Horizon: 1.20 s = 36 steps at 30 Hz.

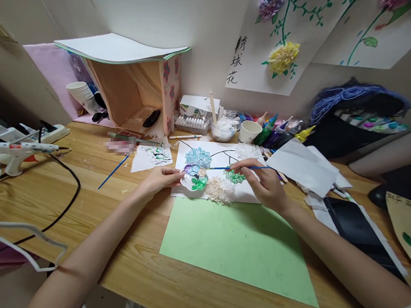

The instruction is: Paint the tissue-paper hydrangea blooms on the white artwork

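Note:
Between its thumb and fingers, my left hand [160,180] pinches the edge of a small white paint palette [187,185] with green, blue, purple and peach paint in its wells. My right hand [266,183] grips a thin blue paintbrush [223,168], its tip at the palette's upper right. Under both lies a white sheet [184,150] with black drawn stems and crumpled-paper flowers: a blue flower [198,157], a green flower [235,175], a peach flower [220,190] and a white flower [247,151]. A green sheet [232,245] is in front, partly under the white one.
A hot glue gun [20,153] with cables lies at the left, and another blue brush [113,172] rests nearer. Behind the sheet stand a paper cup [250,131], a bowl of white scraps [223,130] and paint bottles [270,129]. A black phone [360,233] lies right.

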Available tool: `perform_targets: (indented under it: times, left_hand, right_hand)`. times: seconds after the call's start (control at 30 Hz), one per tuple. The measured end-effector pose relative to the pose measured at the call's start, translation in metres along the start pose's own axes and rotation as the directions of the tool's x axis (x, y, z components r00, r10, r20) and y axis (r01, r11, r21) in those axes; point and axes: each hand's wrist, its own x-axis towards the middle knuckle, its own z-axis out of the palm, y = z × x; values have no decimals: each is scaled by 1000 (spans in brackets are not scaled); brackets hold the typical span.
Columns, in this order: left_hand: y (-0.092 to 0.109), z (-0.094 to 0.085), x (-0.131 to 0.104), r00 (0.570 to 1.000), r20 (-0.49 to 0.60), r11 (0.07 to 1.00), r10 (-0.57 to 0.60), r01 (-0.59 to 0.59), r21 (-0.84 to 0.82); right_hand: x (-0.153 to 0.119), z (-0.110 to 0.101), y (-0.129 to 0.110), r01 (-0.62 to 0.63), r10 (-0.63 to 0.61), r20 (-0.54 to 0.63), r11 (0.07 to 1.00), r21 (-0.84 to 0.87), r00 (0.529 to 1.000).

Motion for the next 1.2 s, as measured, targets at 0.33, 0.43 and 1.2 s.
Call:
perform_targets:
  times: [0.33,0.43,1.2]
  left_hand:
    - [1,4,-3,1000,10,1000,25,-25,-1]
    - [2,6,-3,1000,9,1000,25,-25,-2]
    - [-6,14,3,997,-73,998,30,-34,-57]
  right_hand:
    - [6,-17,-6,25,-25,26,1000,-7,999]
    - [8,-21,-6,144,-144,6,989,-44,990]
    - [-16,-37,-16,83,-86,53,995,57,995]
